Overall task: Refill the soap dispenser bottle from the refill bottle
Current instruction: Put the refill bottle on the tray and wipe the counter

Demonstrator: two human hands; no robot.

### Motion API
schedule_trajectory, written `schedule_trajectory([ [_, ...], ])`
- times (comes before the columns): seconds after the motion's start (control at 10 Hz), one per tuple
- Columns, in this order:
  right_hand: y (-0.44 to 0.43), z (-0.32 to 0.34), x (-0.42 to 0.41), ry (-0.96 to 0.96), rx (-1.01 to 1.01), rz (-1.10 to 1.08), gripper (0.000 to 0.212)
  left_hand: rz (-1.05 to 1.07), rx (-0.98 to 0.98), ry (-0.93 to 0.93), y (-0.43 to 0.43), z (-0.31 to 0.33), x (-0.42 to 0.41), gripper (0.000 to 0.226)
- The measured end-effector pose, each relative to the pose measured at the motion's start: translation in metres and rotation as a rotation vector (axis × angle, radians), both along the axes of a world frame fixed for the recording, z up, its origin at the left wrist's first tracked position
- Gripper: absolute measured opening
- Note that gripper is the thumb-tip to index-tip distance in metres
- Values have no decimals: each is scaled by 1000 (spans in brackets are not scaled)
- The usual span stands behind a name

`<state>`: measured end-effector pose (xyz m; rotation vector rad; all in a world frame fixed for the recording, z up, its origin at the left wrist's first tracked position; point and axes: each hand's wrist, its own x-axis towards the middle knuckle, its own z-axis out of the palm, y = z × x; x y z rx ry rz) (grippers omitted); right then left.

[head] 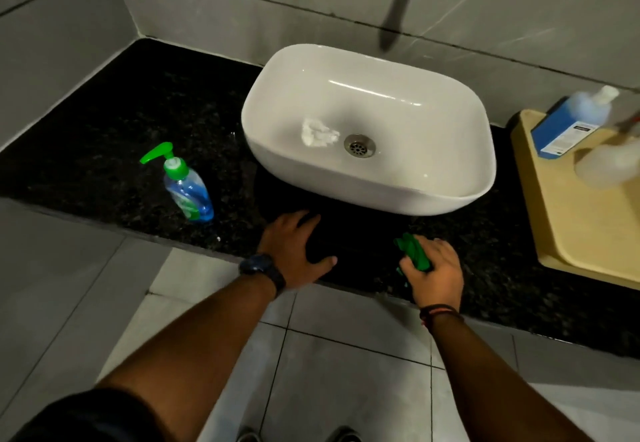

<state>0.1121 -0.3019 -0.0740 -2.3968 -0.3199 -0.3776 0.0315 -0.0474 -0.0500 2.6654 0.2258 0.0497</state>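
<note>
Head view: soap dispenser bottle (pixel 187 189) near the tabletop's (pixel 104 151) front edge looks light, slippery plastic; grip its body. Left hand (pixel 298 251) lies spread flat; right hand (pixel 433 268) pinches a green cloth (pixel 414 251).

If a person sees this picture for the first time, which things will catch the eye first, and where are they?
The white oval ceramic basin dominates the middle of the black speckled stone counter, with a crumpled white wad beside its drain. Left of it stands a clear pump bottle of blue soap with a green pump head. At the counter's front edge, the left hand lies flat, and the right hand closes on a crumpled green item.
</note>
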Motion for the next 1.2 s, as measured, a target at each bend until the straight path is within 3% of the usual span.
schedule_trajectory([
  [0.1,-14,25,6,-25,150,-148,44,-228,-186,-22,-58,23,22,74],
  [0.2,-51,59,30,-124,244,-299,42,-406,-191,-81,-117,48,54,65],
  [0.3,-102,89,73,-218,188,-312,39,-514,-169,-132,-174,75,100,63],
  [0.5,-185,112,181,-89,138,-302,39,-520,-134,-163,-271,100,204,54],
  [0.8,-241,56,277,127,-200,-17,39,-438,144,-83,-326,59,328,75],
  [0.9,-245,35,283,156,-421,52,42,-462,202,-79,-332,42,339,80],
  [1.0,-246,23,285,210,-542,16,55,-489,226,-67,-332,30,341,78],
  [1.2,-242,25,285,294,-603,-18,77,-495,186,-52,-326,39,343,74],
])
